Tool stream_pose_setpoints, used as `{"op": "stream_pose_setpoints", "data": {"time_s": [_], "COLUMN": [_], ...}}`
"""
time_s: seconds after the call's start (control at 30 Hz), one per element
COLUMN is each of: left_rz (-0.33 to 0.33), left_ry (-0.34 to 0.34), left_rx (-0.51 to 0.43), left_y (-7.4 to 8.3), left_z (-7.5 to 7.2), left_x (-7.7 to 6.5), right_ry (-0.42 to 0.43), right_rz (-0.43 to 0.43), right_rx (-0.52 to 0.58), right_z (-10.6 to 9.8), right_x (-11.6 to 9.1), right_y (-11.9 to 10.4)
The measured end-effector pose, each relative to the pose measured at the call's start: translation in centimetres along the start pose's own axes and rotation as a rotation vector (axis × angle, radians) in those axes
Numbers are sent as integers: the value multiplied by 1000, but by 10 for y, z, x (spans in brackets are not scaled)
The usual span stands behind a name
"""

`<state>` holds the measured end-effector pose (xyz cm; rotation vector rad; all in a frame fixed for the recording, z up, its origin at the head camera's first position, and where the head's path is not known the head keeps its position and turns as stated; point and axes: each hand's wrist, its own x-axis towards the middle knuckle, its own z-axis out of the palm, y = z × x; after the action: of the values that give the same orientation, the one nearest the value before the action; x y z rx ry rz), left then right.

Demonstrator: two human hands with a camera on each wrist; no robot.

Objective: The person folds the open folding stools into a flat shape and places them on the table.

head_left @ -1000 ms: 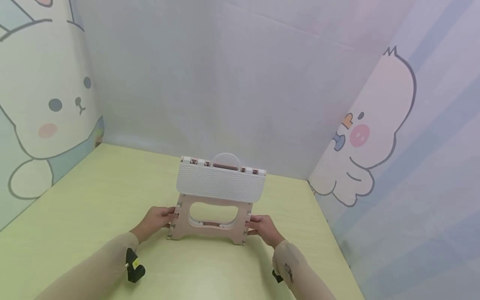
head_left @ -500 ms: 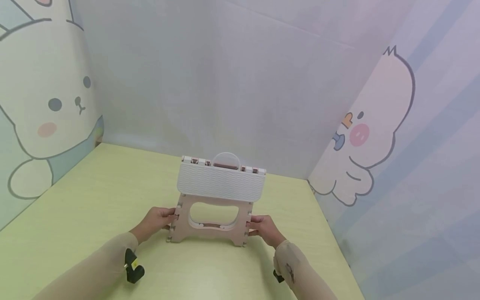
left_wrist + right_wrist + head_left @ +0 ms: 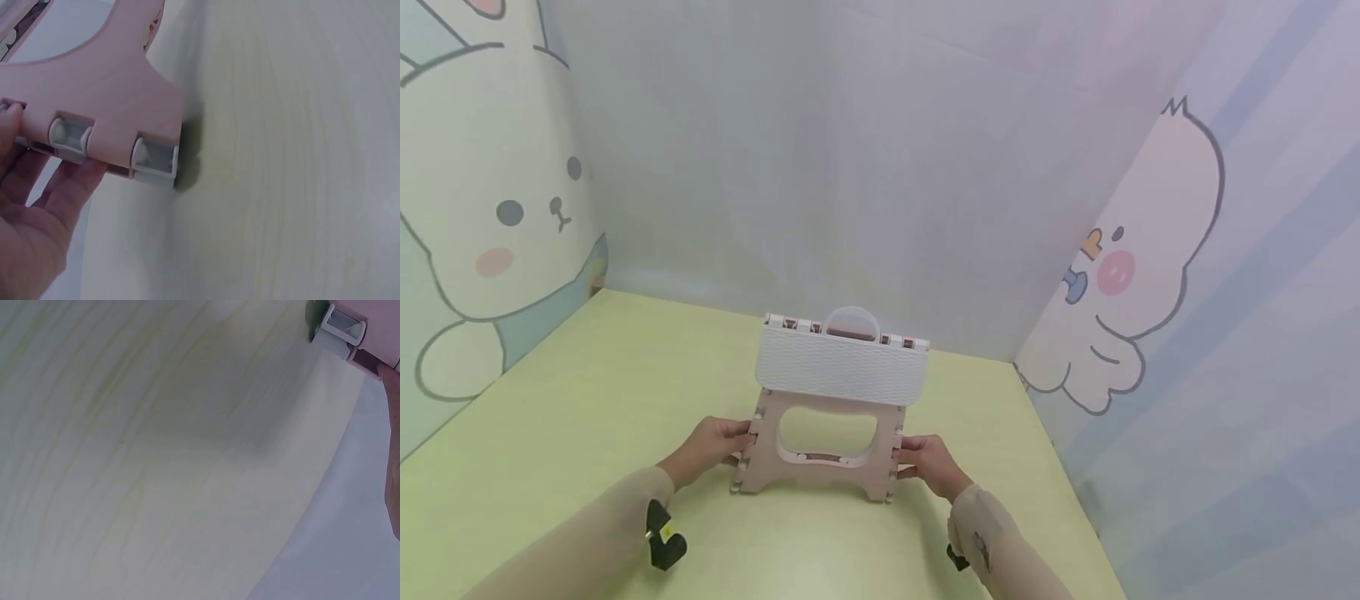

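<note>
A folding step stool (image 3: 827, 479) stands on the table in the head view, its pink leg panel facing me. Its white woven-textured top (image 3: 841, 364) is folded down over the upper part, and a pale rounded handle (image 3: 852, 322) sticks up above. My left hand (image 3: 709, 450) grips the stool's left hinged edge, thumb in front and fingers behind, as the left wrist view also shows. On the opposite edge, my right hand (image 3: 934, 463) pinches the pink side; the right wrist view catches only a lower corner of the stool (image 3: 356, 331) and part of that hand.
The pale yellow-green table (image 3: 587, 375) spreads around the stool. Behind it hangs a grey-white curtain (image 3: 850, 167). Cartoon-printed curtains flank both sides, with a rabbit (image 3: 497, 183) at left and a duck (image 3: 1150, 250) at right. Each wrist carries a black mount (image 3: 665, 536).
The stool's lower edge has come slightly toward me, with both hands keeping their hold on its sides. The head view has shifted a little.
</note>
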<state>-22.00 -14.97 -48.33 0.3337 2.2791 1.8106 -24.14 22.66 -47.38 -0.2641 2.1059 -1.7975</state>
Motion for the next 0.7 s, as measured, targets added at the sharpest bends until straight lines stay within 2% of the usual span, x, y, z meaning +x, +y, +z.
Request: {"op": "stream_pose_setpoints", "data": {"time_s": [0.23, 0.47, 0.7], "left_rz": [7, -20, -13], "left_ry": [-7, 2, 4], "left_rx": [-3, -13, 14], "left_y": [-1, -3, -1], "left_z": [1, 1, 1], "left_x": [0, 0, 2], "right_ry": [9, 13, 1], "right_rz": [10, 25, 24], "right_rx": [-6, 6, -5], "right_z": [1, 4, 1], "right_x": [-4, -3, -2], "right_y": [-2, -2, 0]}}
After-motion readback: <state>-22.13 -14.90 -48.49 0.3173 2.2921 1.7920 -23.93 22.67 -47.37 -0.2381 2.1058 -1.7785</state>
